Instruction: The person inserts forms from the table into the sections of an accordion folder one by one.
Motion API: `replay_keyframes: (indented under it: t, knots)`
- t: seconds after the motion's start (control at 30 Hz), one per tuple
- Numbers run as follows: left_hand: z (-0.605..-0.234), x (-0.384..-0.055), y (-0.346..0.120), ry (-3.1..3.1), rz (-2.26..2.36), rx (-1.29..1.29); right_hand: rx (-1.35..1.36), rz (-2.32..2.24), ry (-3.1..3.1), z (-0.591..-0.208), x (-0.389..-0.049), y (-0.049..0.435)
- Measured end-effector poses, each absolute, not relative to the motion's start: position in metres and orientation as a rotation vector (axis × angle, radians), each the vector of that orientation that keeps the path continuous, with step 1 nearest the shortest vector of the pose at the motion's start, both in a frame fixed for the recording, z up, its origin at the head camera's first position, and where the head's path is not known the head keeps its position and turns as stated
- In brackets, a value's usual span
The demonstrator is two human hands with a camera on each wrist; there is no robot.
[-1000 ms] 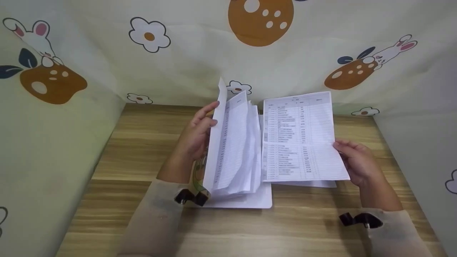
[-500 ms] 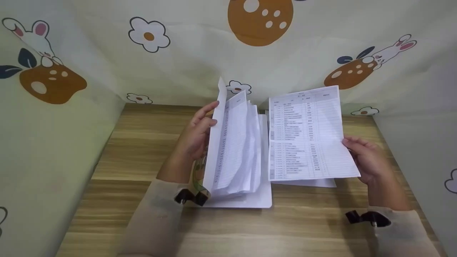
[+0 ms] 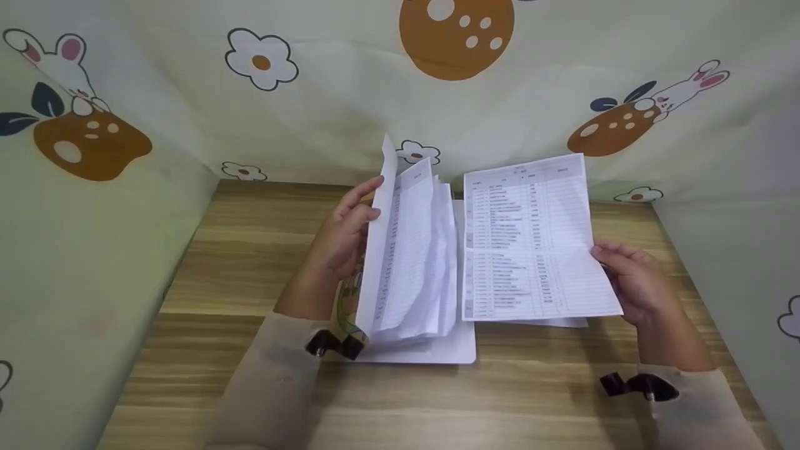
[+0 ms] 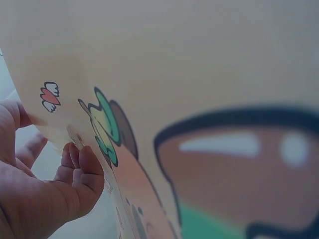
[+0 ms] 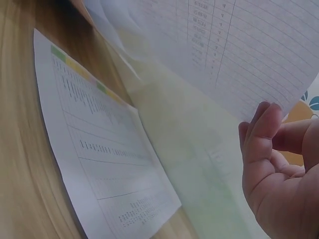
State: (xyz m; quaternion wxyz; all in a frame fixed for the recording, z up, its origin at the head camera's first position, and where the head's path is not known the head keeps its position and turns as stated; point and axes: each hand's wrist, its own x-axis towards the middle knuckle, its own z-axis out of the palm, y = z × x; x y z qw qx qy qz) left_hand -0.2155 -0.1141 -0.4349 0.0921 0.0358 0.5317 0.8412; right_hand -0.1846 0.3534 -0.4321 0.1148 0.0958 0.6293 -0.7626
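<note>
My left hand (image 3: 340,244) grips the raised cover (image 3: 378,262) of a folder, thumb on the inner side's edge. In the left wrist view the cover's outer face (image 4: 214,64) carries cartoon prints. Several loose printed sheets (image 3: 415,250) stand slanted inside, leaning toward the cover. The folder's white back part (image 3: 444,351) lies flat on the table. With thumb and fingers, my right hand (image 3: 640,284) pinches the right edge of a creased sheet printed with a table (image 3: 531,244). That sheet is held up, tilted, just right of the folder.
Under the held sheet another printed sheet (image 5: 109,149), with a green and yellow header strip, lies on the wooden table (image 3: 537,387). A patterned cloth wall (image 3: 337,119) with rabbits, oranges and flowers closes off the back and both sides.
My right hand moved the held sheet right and up, away from the folder, then back left and slightly down. The left hand and the folder have stayed in place.
</note>
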Motion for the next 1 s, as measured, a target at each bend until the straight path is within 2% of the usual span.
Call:
replay_keyframes:
  t: [1.0]
  knots:
    - [-0.434,-0.216,-0.114,1.568,2.522,0.122,0.305,-2.259,1.839,-0.440,-0.174,0.357]
